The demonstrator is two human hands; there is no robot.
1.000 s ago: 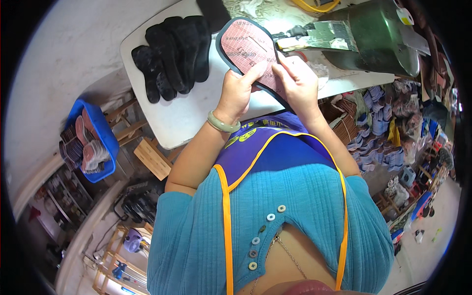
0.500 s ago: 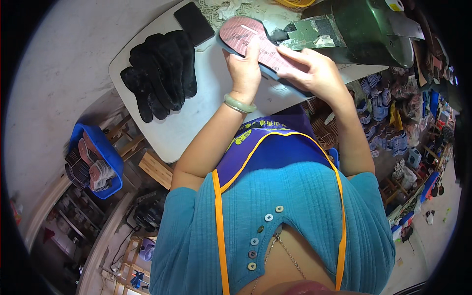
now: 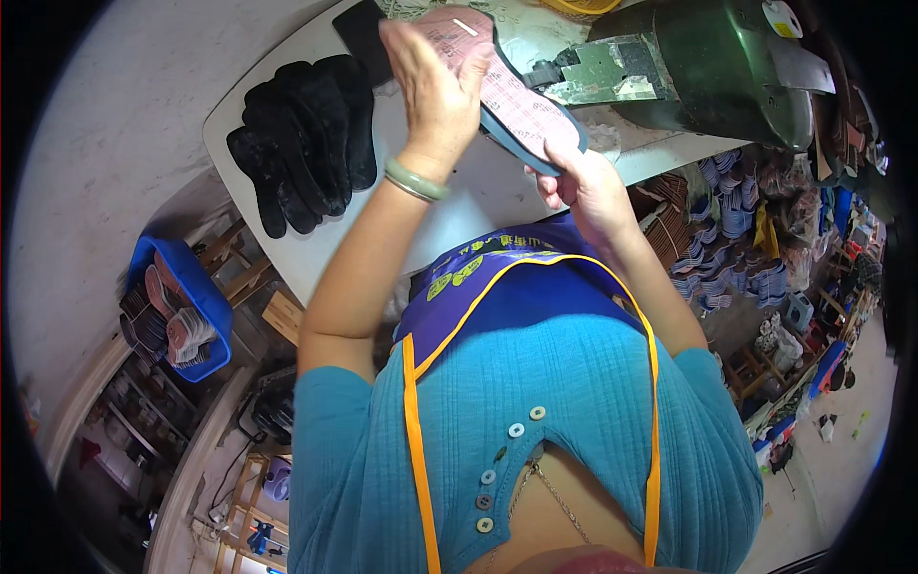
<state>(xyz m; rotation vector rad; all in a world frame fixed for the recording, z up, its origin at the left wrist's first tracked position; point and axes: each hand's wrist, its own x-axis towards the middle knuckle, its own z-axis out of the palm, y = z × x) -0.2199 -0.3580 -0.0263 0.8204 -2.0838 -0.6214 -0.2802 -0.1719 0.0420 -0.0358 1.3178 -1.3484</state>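
Note:
A shoe insole (image 3: 512, 96) with a pink printed face and a dark blue-grey edge slants over the white table. My right hand (image 3: 588, 191) pinches its near, narrower end, thumb on the printed face and fingers curled beneath. Beside the wide far end is my left hand (image 3: 435, 100), its fingers stretched out and the thumb apart, overlapping the insole's left edge. Whether the left palm touches it I cannot tell. A pale green bangle (image 3: 416, 180) circles my left wrist. Several black insoles (image 3: 306, 139) lie fanned out on the table to the left.
A green machine (image 3: 708, 72) with a worn, patched arm reaches in from the right, close to the insole. At the back lies a dark flat slab (image 3: 361, 40), near a yellow basket (image 3: 581, 6). A blue crate (image 3: 218, 320) of insoles stands low left; stacked insoles (image 3: 732, 206) sit right.
My left hand has let go of the insole and spread its fingers, moving left. My right hand has slid down to the near end, and the insole's printed face is more exposed.

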